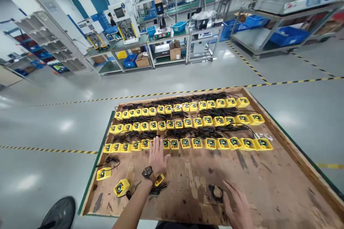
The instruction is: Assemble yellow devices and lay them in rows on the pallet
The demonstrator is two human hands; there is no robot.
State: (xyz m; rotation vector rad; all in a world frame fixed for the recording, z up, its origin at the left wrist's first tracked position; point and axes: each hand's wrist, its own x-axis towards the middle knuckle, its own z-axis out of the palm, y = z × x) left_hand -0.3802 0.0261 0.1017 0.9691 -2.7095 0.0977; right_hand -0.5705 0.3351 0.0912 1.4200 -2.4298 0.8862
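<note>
My left hand (158, 158) lies with fingers stretched out over the nearest row of yellow housings, covering part of one or two. It grips nothing that I can see. A yellow housing (197, 143) in that row shows a green-and-dark inside, and black cables (185, 132) lie bunched behind. Beside my left wrist is a loose yellow housing (160, 179) with a black cable. Two more, one upright-looking housing (103, 174) and one tilted housing (122, 188), sit at the near left. My right hand (238, 202), thumb and fingers apart, is low over the bare wood, holding nothing visible.
The wooden board (290, 175) has a raised rim and carries three rows of housings. A shoe (63, 213) shows at lower left. Beyond the taped floor stand workbenches (169, 35) with machines, and a metal cart (279, 18) with blue bins at right.
</note>
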